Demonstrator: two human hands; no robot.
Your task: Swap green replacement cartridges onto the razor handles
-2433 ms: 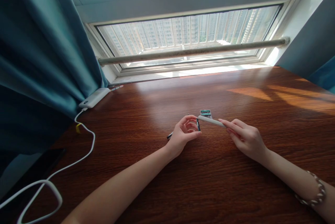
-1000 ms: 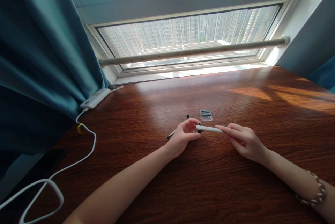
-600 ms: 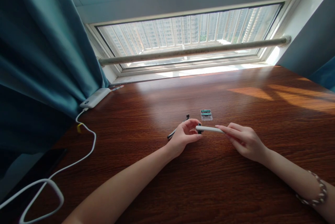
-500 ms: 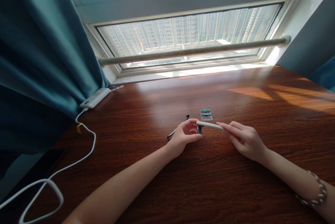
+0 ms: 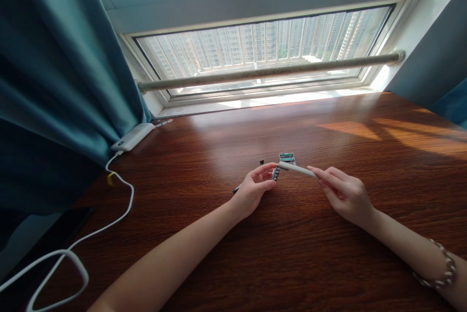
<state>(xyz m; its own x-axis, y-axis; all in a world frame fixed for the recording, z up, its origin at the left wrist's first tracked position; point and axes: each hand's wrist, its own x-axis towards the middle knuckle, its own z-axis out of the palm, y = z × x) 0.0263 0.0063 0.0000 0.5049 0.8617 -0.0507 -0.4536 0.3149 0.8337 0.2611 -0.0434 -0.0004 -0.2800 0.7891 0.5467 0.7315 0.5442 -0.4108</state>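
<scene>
Brown table (image 5: 310, 258), both your hands full
Your right hand (image 5: 343, 189) and left hand (image 5: 251, 189) both pinch: the right a white stick (image 5: 297, 169), near a clear case (image 5: 287, 157) lying beyond; the left a small dark piece (image 5: 276, 174) (touching the stick or not, I can't tell).

Head view, looking forward-down across desk (image 5: 219, 139) toward window (image 5: 255, 42).

White stick (image 5: 298, 170) in right grip (image 5: 346, 191)

Home-like room, blue curtain (image 5: 69, 59), wooden desk (image 5: 219, 253), window (image 5: 262, 42) facing apartment towers (image 5: 233, 42)
</scene>
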